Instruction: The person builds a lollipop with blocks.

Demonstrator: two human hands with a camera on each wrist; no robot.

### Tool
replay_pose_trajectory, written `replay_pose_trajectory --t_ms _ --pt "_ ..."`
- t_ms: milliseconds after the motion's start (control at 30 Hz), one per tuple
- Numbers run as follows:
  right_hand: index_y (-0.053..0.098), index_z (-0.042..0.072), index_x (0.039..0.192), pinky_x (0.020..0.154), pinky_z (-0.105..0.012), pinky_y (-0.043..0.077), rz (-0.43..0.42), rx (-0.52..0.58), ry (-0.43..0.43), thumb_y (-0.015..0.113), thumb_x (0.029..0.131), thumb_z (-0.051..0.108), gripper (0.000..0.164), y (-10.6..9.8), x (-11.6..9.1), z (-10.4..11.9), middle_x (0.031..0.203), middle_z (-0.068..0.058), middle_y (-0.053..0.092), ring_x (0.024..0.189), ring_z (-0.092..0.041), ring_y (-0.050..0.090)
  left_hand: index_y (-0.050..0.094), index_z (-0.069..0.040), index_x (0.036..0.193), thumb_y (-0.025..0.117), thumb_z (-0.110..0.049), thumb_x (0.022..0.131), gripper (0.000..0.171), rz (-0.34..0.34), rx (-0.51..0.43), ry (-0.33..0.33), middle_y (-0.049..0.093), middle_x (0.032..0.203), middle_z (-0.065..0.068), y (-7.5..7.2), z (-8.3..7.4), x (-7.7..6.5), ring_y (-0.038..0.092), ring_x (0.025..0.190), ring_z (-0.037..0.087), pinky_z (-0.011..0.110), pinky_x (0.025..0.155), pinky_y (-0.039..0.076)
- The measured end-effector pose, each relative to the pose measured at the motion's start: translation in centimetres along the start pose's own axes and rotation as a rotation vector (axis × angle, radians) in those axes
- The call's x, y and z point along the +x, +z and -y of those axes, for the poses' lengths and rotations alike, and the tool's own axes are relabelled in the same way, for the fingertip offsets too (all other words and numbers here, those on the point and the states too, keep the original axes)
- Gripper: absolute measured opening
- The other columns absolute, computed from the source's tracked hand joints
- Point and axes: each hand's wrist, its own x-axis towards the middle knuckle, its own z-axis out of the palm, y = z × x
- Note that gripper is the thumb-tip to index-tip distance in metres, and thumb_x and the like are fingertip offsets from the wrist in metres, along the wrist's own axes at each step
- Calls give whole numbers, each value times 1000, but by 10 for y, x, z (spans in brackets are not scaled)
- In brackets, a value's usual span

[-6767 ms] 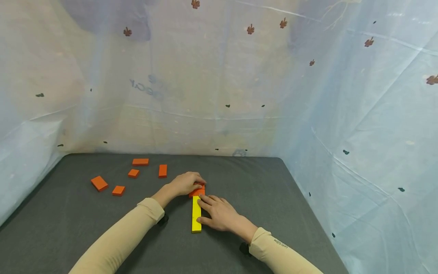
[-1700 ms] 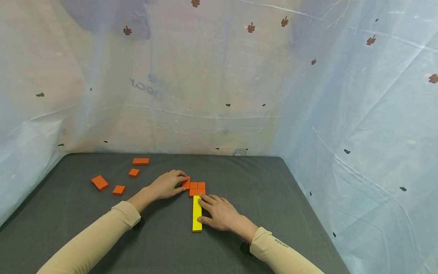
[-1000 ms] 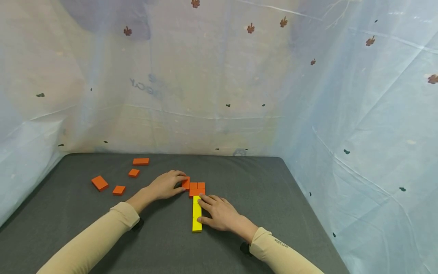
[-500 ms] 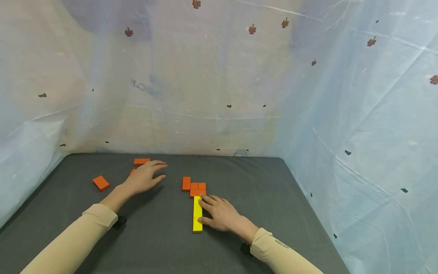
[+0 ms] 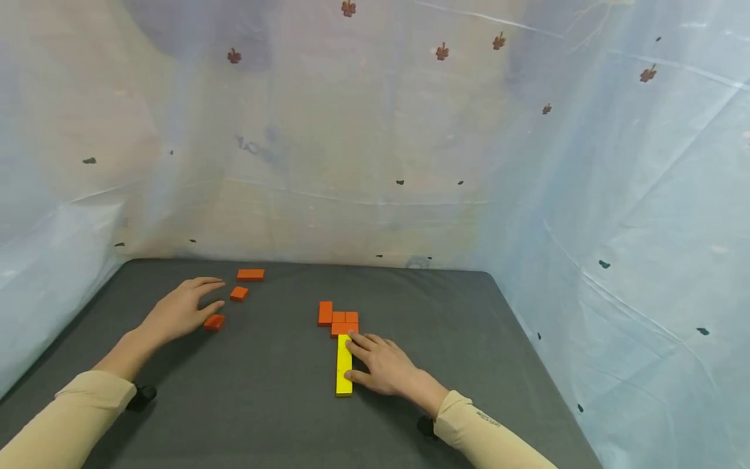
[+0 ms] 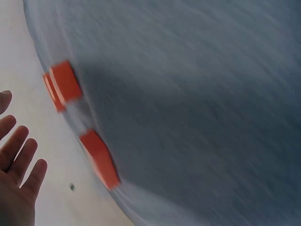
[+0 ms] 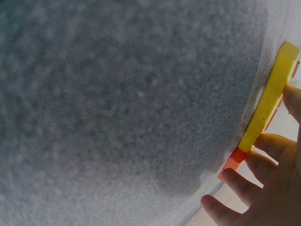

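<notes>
My left hand [image 5: 181,309] hovers with fingers spread over the table's left side, holding nothing. Just off its thumb lies a small orange block [image 5: 214,322]; the larger orange block seen earlier at this spot is hidden behind the hand. My right hand [image 5: 387,366] rests its extended fingers along a yellow strip [image 5: 344,371]. A seam crosses that strip in the right wrist view, near a shorter yellow piece [image 7: 247,141]. At its far end sit a flat orange block [image 5: 344,330], two small orange squares [image 5: 351,317] and a tall orange block [image 5: 325,314] on their left.
Another small orange block [image 5: 239,294] and a longer one [image 5: 250,275] lie toward the back left of the dark grey table [image 5: 281,404]. Pale plastic sheeting [image 5: 328,221] hangs behind the table and along its sides.
My left hand carried a loose orange block to the left of the orange group, let go of it, then moved left to the loose blocks. The right hand has stayed on the yellow strip.
</notes>
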Motion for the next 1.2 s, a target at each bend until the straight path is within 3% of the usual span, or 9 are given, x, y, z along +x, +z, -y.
replay_pose_trajectory --t_ms 233,467,800,1200 --pt "35 25 164 120 -54 35 2 25 23 50 105 61 71 -1 -3 -2 172 6 24 153 -26 34 61 5 140 73 -27 99 54 -3 38 -46 52 142 32 -3 29 -17 49 125 57 74 95 43" --pt "34 25 164 120 -54 34 6 27 25 49 105 61 71 -1 -3 -2 172 6 23 153 -26 33 63 9 136 74 -30 98 55 16 74 -69 53 138 36 -3 44 -26 53 121 58 73 94 45" --pt "34 27 164 120 -54 35 8 14 17 48 105 62 71 2 -1 -1 172 6 24 153 -25 34 64 10 133 73 -25 96 51 88 96 -110 51 135 40 -3 52 -31 54 117 60 72 88 48" --pt "35 26 164 119 -53 36 2 13 13 49 105 62 71 3 0 0 171 7 24 153 -25 35 67 10 125 72 -21 96 44 91 111 -116 54 131 42 0 55 -31 54 116 61 73 90 47"
